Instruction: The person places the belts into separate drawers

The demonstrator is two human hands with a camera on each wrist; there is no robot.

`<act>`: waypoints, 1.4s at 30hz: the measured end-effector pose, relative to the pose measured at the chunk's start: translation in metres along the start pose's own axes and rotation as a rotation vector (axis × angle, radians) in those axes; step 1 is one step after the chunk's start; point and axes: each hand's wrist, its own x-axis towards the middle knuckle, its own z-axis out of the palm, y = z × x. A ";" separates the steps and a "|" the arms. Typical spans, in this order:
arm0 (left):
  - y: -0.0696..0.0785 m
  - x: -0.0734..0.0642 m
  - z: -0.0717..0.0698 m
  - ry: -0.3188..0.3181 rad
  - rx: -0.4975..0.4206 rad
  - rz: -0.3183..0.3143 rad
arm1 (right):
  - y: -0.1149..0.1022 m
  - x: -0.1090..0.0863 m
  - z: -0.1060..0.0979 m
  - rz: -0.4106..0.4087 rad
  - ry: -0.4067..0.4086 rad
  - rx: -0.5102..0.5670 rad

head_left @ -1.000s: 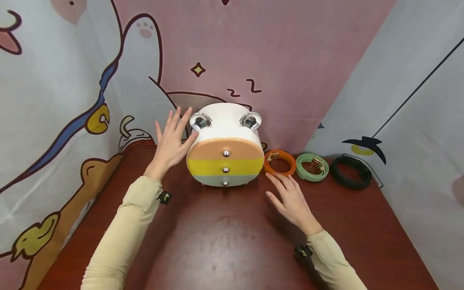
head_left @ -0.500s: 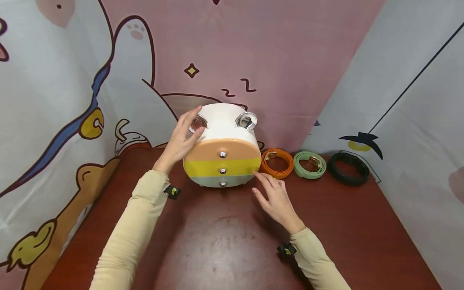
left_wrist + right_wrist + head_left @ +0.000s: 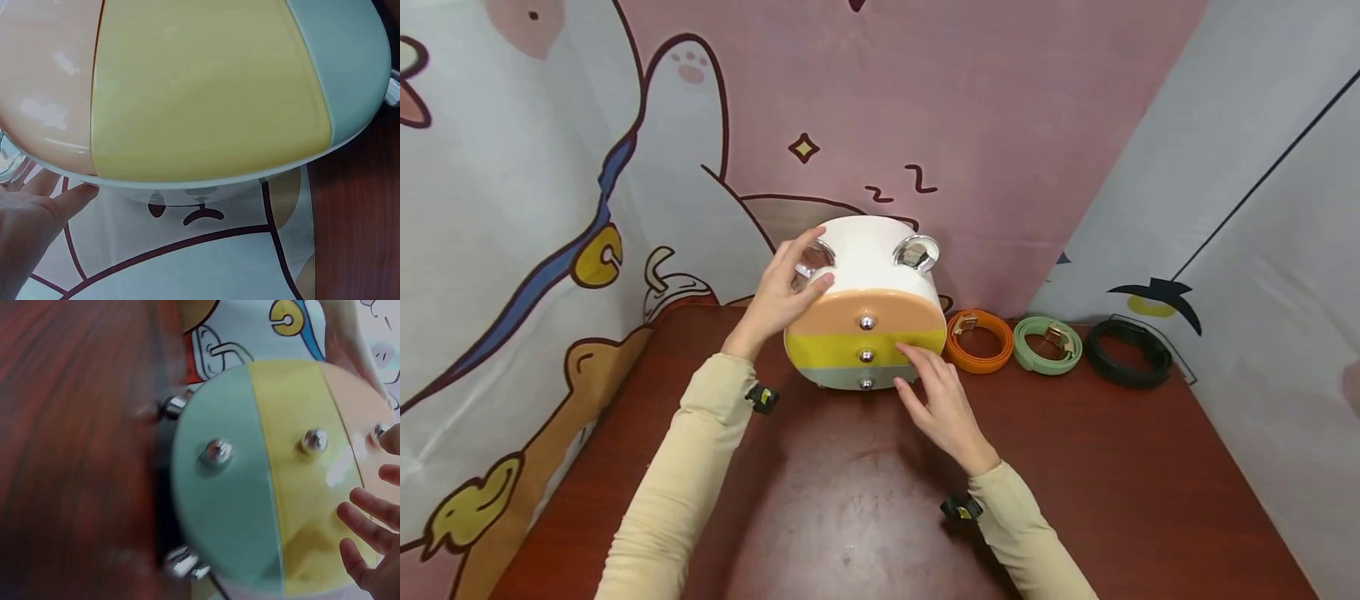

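A small oval drawer cabinet (image 3: 867,258) with a white body stands at the table's back, its front striped orange, yellow and green. Each stripe carries a round silver knob; the yellow drawer's knob (image 3: 866,356) is the middle one. My left hand (image 3: 778,292) rests at the cabinet's upper left, fingers loosely spread about the left silver ring eye (image 3: 815,257). In the left wrist view the thumb (image 3: 78,199) lies along the white rim. My right hand (image 3: 942,404) hovers before the lower right of the front, fingers relaxed and apart from the knobs, holding nothing.
Right of the cabinet, three coiled belts lie in a row: orange (image 3: 979,342), light green (image 3: 1047,345) and black (image 3: 1127,353). The brown table (image 3: 850,517) meets cartoon-printed cloth walls (image 3: 1000,125) behind and at both sides.
My left hand has come right, from beside the cabinet onto its upper left side. My right hand has moved left, from near the orange belt to before the drawers.
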 end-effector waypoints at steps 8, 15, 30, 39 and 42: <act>0.001 0.001 0.000 -0.005 0.020 -0.010 | -0.017 0.028 0.013 -0.007 0.099 0.042; 0.003 0.002 -0.001 -0.007 0.021 -0.027 | -0.025 0.051 0.022 0.009 0.179 0.186; 0.007 0.003 -0.007 -0.037 -0.012 -0.107 | -0.027 0.068 0.040 0.013 0.321 0.154; 0.007 0.004 -0.008 -0.047 -0.016 -0.128 | -0.025 0.069 0.041 -0.018 0.383 0.179; 0.007 0.004 -0.007 -0.060 -0.021 -0.116 | -0.025 0.066 0.040 -0.025 0.393 0.182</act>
